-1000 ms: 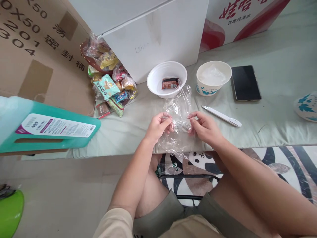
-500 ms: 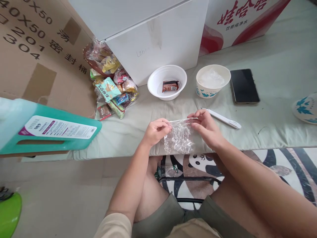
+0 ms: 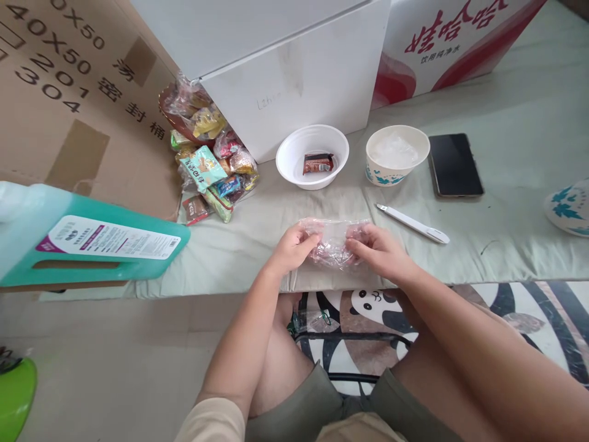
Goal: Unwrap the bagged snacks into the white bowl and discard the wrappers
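Observation:
A thin, crinkled clear plastic cover is stretched between my two hands, above the front edge of the cloth-covered surface. My left hand pinches its left side with thumb and fingers. On the other side my right hand grips it, thumb in front. Film lies over the fingertips of both hands, which show through it. Behind it stands a white plastic bowl holding a small red-brown packet. A paper bowl with leaf print contains crumpled clear plastic. To the right lies a white utility knife.
A black phone lies beside the paper bowl; another leaf-print bowl is at the right edge. Wrapped snacks are piled left, near a green liquid jug. Boxes, one white and one brown, stand behind.
Both hands have shifted their hold: the fingers now reach behind or inside the plastic cover, and it is spread sideways. Its lower part, which hung down, is gathered up between the hands.

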The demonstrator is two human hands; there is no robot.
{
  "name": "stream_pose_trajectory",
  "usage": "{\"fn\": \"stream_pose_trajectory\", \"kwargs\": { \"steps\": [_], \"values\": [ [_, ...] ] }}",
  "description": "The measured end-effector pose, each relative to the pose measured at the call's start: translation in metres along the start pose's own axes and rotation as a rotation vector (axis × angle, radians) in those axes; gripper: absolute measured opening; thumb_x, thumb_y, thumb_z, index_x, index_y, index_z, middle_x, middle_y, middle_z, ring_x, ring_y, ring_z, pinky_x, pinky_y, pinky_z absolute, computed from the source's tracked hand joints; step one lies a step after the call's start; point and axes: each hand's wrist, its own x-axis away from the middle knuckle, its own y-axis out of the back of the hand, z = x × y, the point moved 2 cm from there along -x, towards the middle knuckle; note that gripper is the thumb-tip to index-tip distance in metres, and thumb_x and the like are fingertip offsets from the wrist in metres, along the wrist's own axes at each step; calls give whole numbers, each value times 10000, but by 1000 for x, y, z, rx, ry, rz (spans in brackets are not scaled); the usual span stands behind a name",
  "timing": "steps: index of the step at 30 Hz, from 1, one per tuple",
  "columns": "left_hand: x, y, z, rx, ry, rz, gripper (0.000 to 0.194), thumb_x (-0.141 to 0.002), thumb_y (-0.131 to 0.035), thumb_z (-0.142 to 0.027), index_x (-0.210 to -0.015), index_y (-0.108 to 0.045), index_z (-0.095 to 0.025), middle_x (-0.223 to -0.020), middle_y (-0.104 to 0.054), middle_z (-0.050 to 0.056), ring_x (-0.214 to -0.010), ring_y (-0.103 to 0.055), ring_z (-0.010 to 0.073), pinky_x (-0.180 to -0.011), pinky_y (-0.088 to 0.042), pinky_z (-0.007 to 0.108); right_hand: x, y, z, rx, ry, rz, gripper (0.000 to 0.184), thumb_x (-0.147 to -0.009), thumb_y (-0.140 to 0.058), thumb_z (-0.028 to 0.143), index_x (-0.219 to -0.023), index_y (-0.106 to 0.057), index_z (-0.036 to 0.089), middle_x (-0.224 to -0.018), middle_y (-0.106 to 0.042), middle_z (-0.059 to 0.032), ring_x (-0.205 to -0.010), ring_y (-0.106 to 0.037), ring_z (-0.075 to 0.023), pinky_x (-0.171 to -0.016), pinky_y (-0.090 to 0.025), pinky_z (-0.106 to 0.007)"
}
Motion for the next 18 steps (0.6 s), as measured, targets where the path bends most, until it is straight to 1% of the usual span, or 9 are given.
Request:
{"fn": "stream_pose_trajectory", "kwargs": {
  "steps": [2,4,6,9,11,13,15,17,18],
  "values": [
    [4,1,-1,26,52,82,423,-770,-808,-451,-1077,-646,-209,-634,-690,-30,-472,-623,136,-426,-476,220,3,0,2,-83,2,30,298,-824,-717,447,-959,-556,237,-653,-584,39,-568,-596,-150,-580,-515,-310],
    [8,3,-4,105,55,152,437,-775,-809,-484,-1068,-628,-216,-636,-704,-26,-453,-629,139,-410,-463,213,6,1,5,-176,41,52,304,-821,-721,422,-1004,-546,254,-622,-554,65,-537,-560,-134,-547,-488,-285],
    [11,5,-6,202,23,202,408,-754,-827,-475,-1007,-647,-210,-640,-707,-23,-455,-626,130,-430,-470,215,10,3,4,-239,70,53,239,-812,-711,387,-944,-565,253,-637,-557,58,-534,-536,-123,-529,-451,-270],
    [10,7,-7,258,1,265,326,-739,-798,-473,-842,-714,-176,-638,-696,8,-503,-625,132,-501,-490,247,14,10,-1,-244,67,56,102,-792,-640,327,-809,-618,228,-740,-616,3,-590,-535,-129,-541,-420,-282],
    [7,6,-5,176,-21,228,327,-751,-755,-480,-726,-722,-156,-670,-693,37,-566,-612,130,-541,-472,253,15,13,-2,-226,67,78,179,-813,-563,370,-778,-650,218,-822,-652,-42,-672,-569,-162,-577,-445,-310],
    [5,4,-3,35,-49,158,275,-735,-777,-423,-716,-713,-155,-706,-677,28,-609,-575,113,-564,-436,239,13,14,-1,-214,55,61,237,-831,-559,441,-838,-647,221,-867,-660,-52,-721,-593,-184,-612,-480,-328],
    [5,-1,-1,-43,-73,135,226,-698,-826,-330,-785,-696,-168,-742,-651,0,-638,-554,97,-591,-426,224,10,13,2,-175,-2,4,315,-781,-693,449,-1004,-603,246,-897,-661,-23,-703,-601,-176,-616,-496,-322],
    [5,-6,-1,22,-87,161,298,-689,-851,-299,-896,-666,-192,-784,-642,-18,-666,-572,95,-630,-453,224,9,11,6,-107,-52,-28,504,-695,-812,372,-1111,-547,267,-894,-660,6,-667,-592,-158,-602,-488,-304],
    [4,-7,-2,93,-95,168,354,-695,-857,-307,-962,-644,-211,-815,-651,-20,-685,-596,99,-656,-476,232,9,11,8,-87,-54,-27,522,-685,-823,348,-1119,-544,267,-877,-659,11,-665,-593,-156,-604,-485,-300]
  ]
}}
